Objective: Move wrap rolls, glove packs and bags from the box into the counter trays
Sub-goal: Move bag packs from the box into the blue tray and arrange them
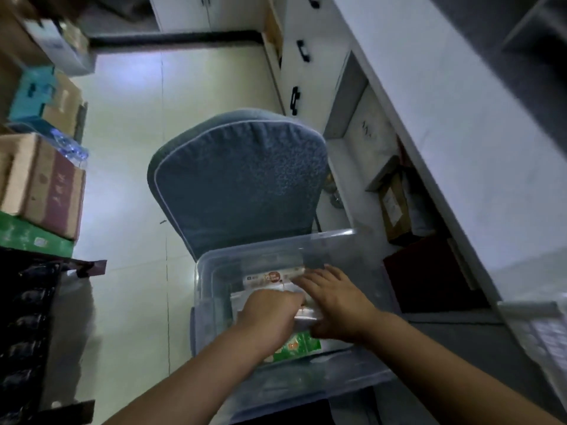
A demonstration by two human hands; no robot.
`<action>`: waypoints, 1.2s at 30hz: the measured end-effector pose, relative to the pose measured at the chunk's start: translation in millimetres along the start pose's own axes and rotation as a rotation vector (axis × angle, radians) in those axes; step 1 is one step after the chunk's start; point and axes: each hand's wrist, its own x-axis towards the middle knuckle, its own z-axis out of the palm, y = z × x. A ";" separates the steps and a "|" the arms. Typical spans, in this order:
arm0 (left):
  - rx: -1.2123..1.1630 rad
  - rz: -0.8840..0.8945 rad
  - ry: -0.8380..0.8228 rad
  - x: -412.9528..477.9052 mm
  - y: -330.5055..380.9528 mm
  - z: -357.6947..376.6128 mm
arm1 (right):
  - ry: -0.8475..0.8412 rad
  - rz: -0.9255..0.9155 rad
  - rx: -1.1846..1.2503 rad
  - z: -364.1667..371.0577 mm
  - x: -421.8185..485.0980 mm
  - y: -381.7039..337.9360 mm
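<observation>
Because both hands are already down inside the box (352, 250), the step in hand looks like gathering a pack for lifting out. Nearest lies a green pack (302, 345), flat on the bottom and partly under the wrists. Just above it the left hand (270, 317) curls its fingers down onto the near end of a clear pack (306, 315). The fingertips are hidden, but it appears to be gripping. The right hand (336, 305) lies close beside it, over the same pack, fingers stretched forward. Whether its thumb hooks underneath I cannot tell. Beyond the fingers sits a labelled pack (270, 277) with a round orange mark.

The wrapping looks slick and floppy, so I would pinch it at both ends and get a thumb fully under before raising it. Otherwise the middle may sag and drag the green pack along. It should also come straight up past the rim, since the box rests on a cushioned chair (242, 176) and could tip if pulled sideways.

To the right, a pale tray (546, 329) shows at the picture's edge, with the white surface (429, 96) running away behind it. The carry is therefore a short swing rightward.
</observation>
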 end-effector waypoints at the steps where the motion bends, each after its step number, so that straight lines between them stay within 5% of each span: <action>1: 0.008 0.010 0.009 -0.7 5.4 -8.6 | -0.002 0.028 0.021 -10.1 -7.4 -3.0; 10: 0.079 0.236 -0.046 22.7 74.5 -90.1 | 0.148 0.383 -0.027 -75.8 -110.7 -3.4; 15: 0.000 0.330 -0.149 44.0 122.3 -141.7 | 0.179 0.632 0.179 -109.0 -201.6 5.5; 25: -0.746 0.581 -0.153 47.6 327.6 -133.2 | 0.567 0.997 0.398 -127.9 -398.9 11.4; 36: -0.328 0.775 -0.123 22.0 542.1 -8.0 | 0.667 1.399 0.257 -62.4 -643.7 34.3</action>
